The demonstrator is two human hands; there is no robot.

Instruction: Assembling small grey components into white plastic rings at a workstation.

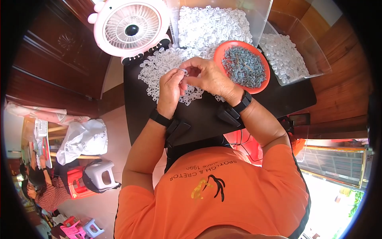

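Observation:
My left hand [170, 88] and my right hand [209, 77] meet above a loose pile of small white plastic pieces [153, 73] with holes in them. Between the left thumb and fingertips is one such white plastic piece [184, 72]. The right thumb and fingers close in a pinch against it; what they hold, if anything, is too small to make out. Close to the right hand, an orange-red plate [217, 59] carries a heap of small grey metal screws or nails [243, 65]. Black bands with boxy black devices circle both wrists.
Behind the pile, a clear bin [260, 24] holds many white pieces. Another clear tub [318, 63] of white pieces stands at the right. A pink-and-white fan [106, 44] is at the back left of the black table [139, 115]. Stools [99, 175] and a person [49, 195] are farther left.

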